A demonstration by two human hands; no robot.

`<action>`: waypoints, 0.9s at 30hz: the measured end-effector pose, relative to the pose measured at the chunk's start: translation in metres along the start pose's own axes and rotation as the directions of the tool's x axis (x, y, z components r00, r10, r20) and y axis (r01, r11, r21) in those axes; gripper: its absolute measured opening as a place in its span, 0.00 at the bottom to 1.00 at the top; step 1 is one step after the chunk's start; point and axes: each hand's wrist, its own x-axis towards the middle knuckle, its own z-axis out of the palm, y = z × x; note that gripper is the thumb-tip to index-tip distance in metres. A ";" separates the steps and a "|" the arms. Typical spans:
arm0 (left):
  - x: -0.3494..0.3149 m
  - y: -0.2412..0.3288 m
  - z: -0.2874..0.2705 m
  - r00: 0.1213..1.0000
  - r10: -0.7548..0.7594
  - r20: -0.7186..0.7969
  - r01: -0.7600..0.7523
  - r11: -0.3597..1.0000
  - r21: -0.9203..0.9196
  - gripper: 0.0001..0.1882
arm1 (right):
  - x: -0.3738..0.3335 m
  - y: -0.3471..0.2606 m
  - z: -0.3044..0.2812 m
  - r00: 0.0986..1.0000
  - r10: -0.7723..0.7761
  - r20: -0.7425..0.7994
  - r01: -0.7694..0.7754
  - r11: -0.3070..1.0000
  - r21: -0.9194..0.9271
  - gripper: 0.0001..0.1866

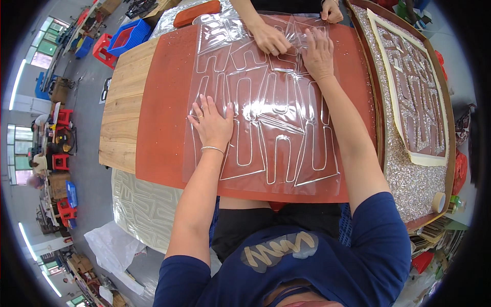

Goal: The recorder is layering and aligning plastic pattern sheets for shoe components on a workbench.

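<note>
A clear plastic film (244, 180) with silvery outlined shapes, long loops and angular pieces, lies over a reddish-brown mat (163, 102). My left hand (212, 123) rests flat on the film's left part, fingers spread. Farther off, my right hand (318, 57) presses on the film's far right part with its fingers stretched out. Just left of it, a co-worker's hand (271, 38) touches the film with bent fingers. The co-worker's other hand (332, 11) is closed at the film's far right corner. Glare and creases hide some outlines there.
A wooden board (127, 105) extends left of the mat. To the right, a tray of silvery glitter (409, 192) holds a cream-edged patterned sheet (402, 120) and a tape roll (438, 202). Stacked blue crates (128, 38) and a red stool (103, 51) stand far left.
</note>
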 end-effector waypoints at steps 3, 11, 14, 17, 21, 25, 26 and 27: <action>0.001 0.000 -0.002 1.000 0.001 -0.016 -0.002 1.000 -0.022 0.39 | 0.004 -0.002 0.017 0.978 -0.205 0.044 0.205 0.979 0.000 0.26; 0.022 -0.012 0.017 0.980 0.190 -0.055 -0.188 0.981 0.037 0.42 | 0.022 -0.102 -0.006 0.860 -0.131 0.494 0.101 0.991 0.088 0.20; 0.066 -0.015 0.010 0.947 0.321 -0.026 -0.322 0.946 -0.042 0.43 | 0.026 -0.122 -0.013 0.877 -0.182 0.444 0.155 0.983 0.096 0.18; 0.119 -0.007 0.010 0.914 0.405 0.003 -0.403 0.911 -0.081 0.42 | 0.030 -0.125 -0.008 0.893 -0.217 0.395 0.233 0.972 0.006 0.22; 0.185 0.013 0.021 0.924 0.381 0.005 -0.381 0.924 0.001 0.38 | 0.058 -0.104 -0.009 0.851 -0.051 0.522 -0.037 0.987 0.157 0.29; 0.225 0.058 0.009 0.989 0.108 0.103 -0.109 0.994 0.002 0.34 | 0.068 -0.086 0.003 0.869 0.092 0.487 -0.190 0.970 0.154 0.25; 0.236 0.065 0.010 0.987 0.053 0.150 -0.061 0.997 0.048 0.33 | 0.061 -0.087 0.010 0.827 0.116 0.550 -0.209 0.972 0.110 0.25; 0.246 0.069 0.016 0.987 0.054 0.152 -0.061 0.997 0.044 0.33 | 0.053 -0.088 0.018 0.784 0.140 0.605 -0.222 0.973 0.062 0.25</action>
